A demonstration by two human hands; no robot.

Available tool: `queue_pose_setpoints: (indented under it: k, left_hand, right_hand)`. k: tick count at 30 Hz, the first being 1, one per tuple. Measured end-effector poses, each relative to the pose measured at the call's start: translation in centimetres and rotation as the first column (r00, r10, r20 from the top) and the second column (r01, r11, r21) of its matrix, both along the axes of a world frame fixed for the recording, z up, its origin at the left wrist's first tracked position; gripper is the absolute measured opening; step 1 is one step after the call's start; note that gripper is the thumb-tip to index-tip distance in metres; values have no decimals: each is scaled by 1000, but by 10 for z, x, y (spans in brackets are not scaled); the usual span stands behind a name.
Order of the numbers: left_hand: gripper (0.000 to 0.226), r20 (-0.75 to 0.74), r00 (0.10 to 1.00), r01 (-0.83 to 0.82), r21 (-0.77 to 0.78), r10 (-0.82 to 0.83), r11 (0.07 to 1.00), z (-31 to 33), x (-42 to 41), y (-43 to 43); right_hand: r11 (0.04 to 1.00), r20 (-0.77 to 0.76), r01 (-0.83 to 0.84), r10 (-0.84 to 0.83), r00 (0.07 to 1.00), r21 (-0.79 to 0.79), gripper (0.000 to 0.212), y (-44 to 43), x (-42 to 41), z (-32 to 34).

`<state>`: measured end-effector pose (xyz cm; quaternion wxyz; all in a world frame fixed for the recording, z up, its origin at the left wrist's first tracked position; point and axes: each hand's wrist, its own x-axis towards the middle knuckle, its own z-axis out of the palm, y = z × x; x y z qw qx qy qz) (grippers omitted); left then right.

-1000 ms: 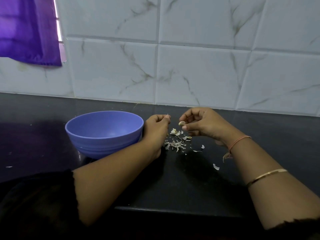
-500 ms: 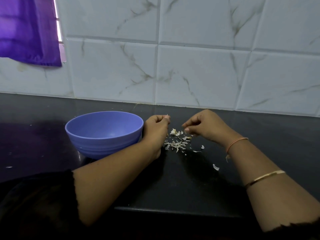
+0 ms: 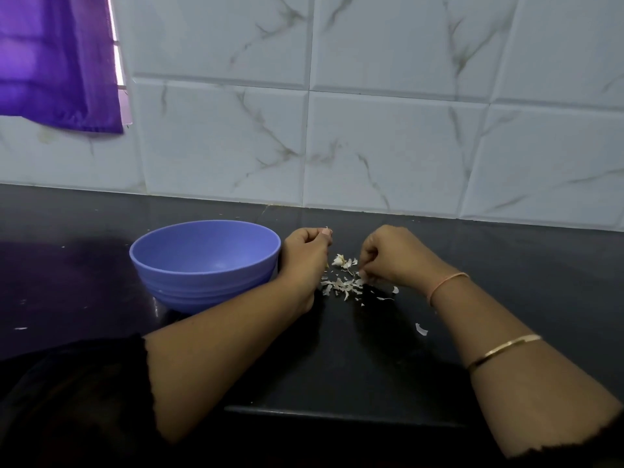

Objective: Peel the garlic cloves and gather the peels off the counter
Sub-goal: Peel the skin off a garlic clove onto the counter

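Observation:
A small pile of whitish garlic peels (image 3: 341, 284) lies on the black counter (image 3: 371, 359) between my hands. My left hand (image 3: 304, 261) rests beside the bowl with its fingers curled into a fist. It pinches a small garlic clove, of which only a pale tip shows at the thumb. My right hand (image 3: 391, 258) is lowered onto the right side of the pile, fingers curled, its fingertips pinching at the peels. A blue bowl (image 3: 202, 285) stands just left of my left hand; what little of its inside shows looks bare.
Stray peels (image 3: 421, 329) lie on the counter to the right of the pile, under my right forearm. A marble-tiled wall (image 3: 388, 146) closes the back of the counter. A purple cloth (image 3: 57, 62) hangs at the upper left. The counter's front edge (image 3: 337, 412) runs below my forearms.
My right hand, which was raised and holding a pale piece, has turned over and come down onto the peel pile. My left hand and the bowl have stayed put.

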<state>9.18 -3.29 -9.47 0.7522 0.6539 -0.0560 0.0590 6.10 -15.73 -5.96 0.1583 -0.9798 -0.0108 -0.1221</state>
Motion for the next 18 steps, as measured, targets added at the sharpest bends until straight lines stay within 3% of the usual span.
queue_pose_setpoints:
  k: [3,5,7,10,11,12,14,15,16,18]
  left_hand:
    - [14,2,1000,1,3,-1,1000,1,0,0]
    - [15,4,1000,0,13,0,1000,1,0,1]
    - [15,1,1000,-2,26,2,1000,2,-1,1]
    - [15,-1,1000,-4,33,4,999,2,-1,1]
    - [15,-2,1000,-6,35,6,999,2,-1,1]
    - [15,-3,1000,-7,32,7,999,2,-1,1]
    - [14,-1,1000,-8,22,8,1000,1,-1,1]
    - [14,1,1000,-10,19,10,1000,1,-1,1]
    - [14,2,1000,-12,21,12,1000,1,-1,0]
    - [13,1,1000,-12,18,12,1000,0,-1,0]
  right_hand:
    - [920,224,-79,-9,975,384,19,-5,1,-1]
    - [881,389,-128,-68,919,455,10,-6,2,1]
    - [885,521,-165,-99,848,436,10,-5,2,4]
    - [975,714,-96,-78,695,200,7,-4,-1,7]
    - [992,729,-46,-54,682,116,7,-6,0,6]
    - [999,678,-5,-24,734,41,10,-8,0,6]
    - [984,310,56,-1,951,-167,13,-2,1,3]
    - [963,112,47,-18,994,-264,13,2,1,1]
    - [951,8,33,-32,999,-307,13,4,2,-1]
    - [973,13,14,-11,1000,-231,13,4,3,-3]
